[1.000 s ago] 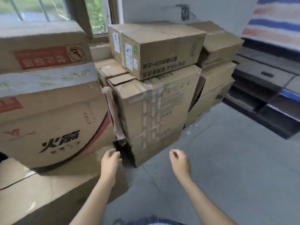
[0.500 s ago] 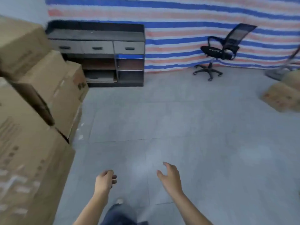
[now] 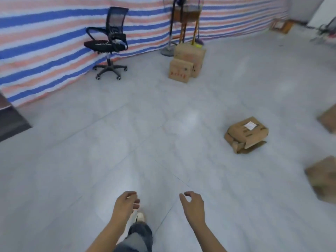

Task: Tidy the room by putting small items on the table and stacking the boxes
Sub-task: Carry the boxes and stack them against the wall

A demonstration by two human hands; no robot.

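The left hand hangs in the lower middle of the frame, its fingers loosely curled around nothing. The right hand floats just to its right at about the same height, thumb and fingers relaxed and likewise empty. The two hands are apart and touch nothing. Between and below them a pale shoe and a grey trouser leg show above the floor, which is laid in large grey tiles. Further out, right of centre, a low cardboard box lies alone on the floor, with a white label on its top face and a flap hanging open at its near end. At the right edge two more boxes are blurred and cut off by the frame: a lower box and an upper box. In the upper middle a small box stands on the floor against the front of a taller box. Just behind that pair are a pole on a round base and the thin legs of a wooden stand. To the left of them a black office chair on castors stands near a striped sheet of blue, white and orange that covers the back wall. The corner of a dark piece of furniture pokes in at the left edge. In the far upper right sits a brown boxy thing, too blurred to make out.
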